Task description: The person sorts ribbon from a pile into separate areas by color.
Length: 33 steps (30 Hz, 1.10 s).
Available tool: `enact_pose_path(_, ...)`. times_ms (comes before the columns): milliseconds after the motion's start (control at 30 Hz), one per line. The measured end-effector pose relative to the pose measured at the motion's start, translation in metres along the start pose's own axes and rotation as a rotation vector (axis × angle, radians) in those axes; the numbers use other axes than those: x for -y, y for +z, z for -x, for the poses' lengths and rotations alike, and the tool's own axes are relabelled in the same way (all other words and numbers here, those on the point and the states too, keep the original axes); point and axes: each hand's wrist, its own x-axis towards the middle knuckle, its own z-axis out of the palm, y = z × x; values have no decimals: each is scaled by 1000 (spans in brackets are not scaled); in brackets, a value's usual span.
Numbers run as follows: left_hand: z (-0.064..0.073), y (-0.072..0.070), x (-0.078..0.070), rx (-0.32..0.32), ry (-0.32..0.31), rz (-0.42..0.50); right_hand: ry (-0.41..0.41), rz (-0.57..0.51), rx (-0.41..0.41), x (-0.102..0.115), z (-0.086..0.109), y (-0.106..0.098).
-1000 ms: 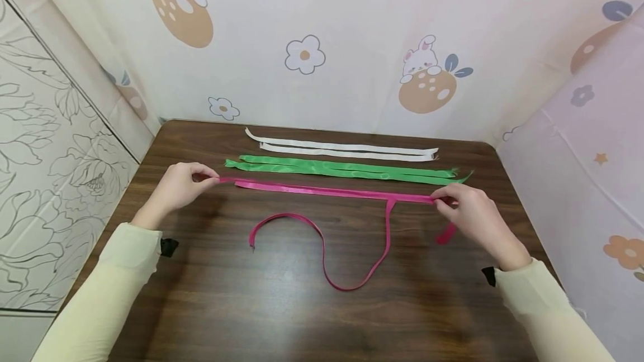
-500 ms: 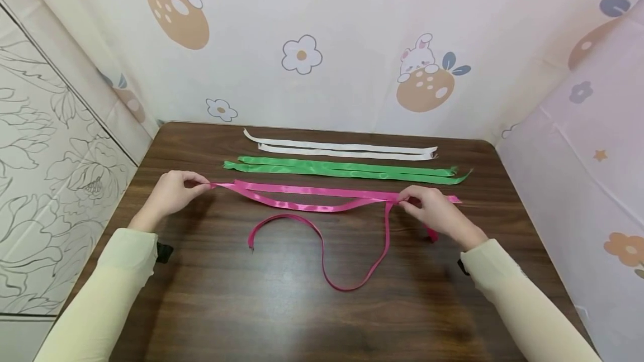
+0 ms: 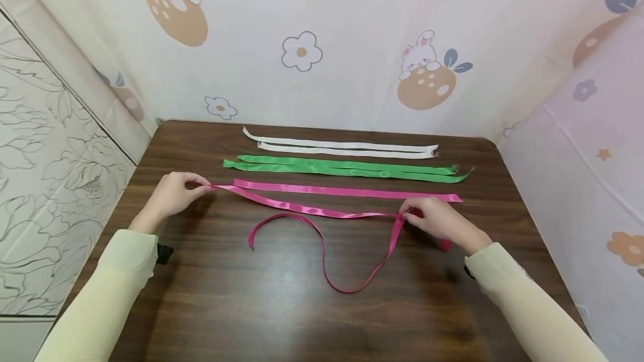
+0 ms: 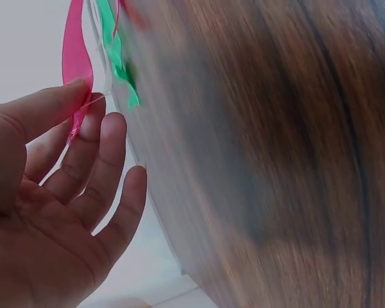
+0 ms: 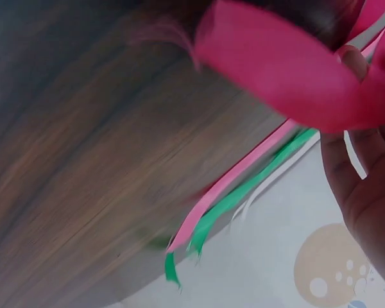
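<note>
My left hand (image 3: 173,194) pinches one end of a pink satin ribbon (image 3: 292,206) between thumb and fingers; the left wrist view shows that ribbon end (image 4: 77,51) close up. Farther along the ribbon, my right hand (image 3: 445,219) pinches it, so it sags slightly between the hands. A curving pink ribbon (image 3: 323,250) runs up to the right fingertips; whether it is the same strip I cannot tell. A loose pink end (image 5: 269,64) hangs from the right hand. Just behind lies another pink ribbon (image 3: 347,191), straight and flat.
Two green ribbons (image 3: 347,169) lie side by side behind the pink ones. Beyond them are two white ribbons (image 3: 347,148). The brown wooden table (image 3: 282,317) ends at a patterned curtain (image 3: 352,88) at the back.
The right hand has shifted left along the ribbon and then slightly nearer, lifting the curving ribbon's top. The held ribbon has come away from the straight one. The left hand moved slightly left and down.
</note>
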Motion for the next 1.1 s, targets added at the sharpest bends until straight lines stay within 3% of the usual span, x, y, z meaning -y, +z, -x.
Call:
enact_pose_path(367, 0, 7, -7, 50, 65, 14, 73, 26, 79, 5, 36, -13)
enact_pose_path(733, -5, 10, -11, 92, 72, 11, 96, 17, 15, -9, 37, -30)
enact_pose_path(1100, -10, 16, -11, 117, 82, 15, 179, 4, -5, -42, 46, -36)
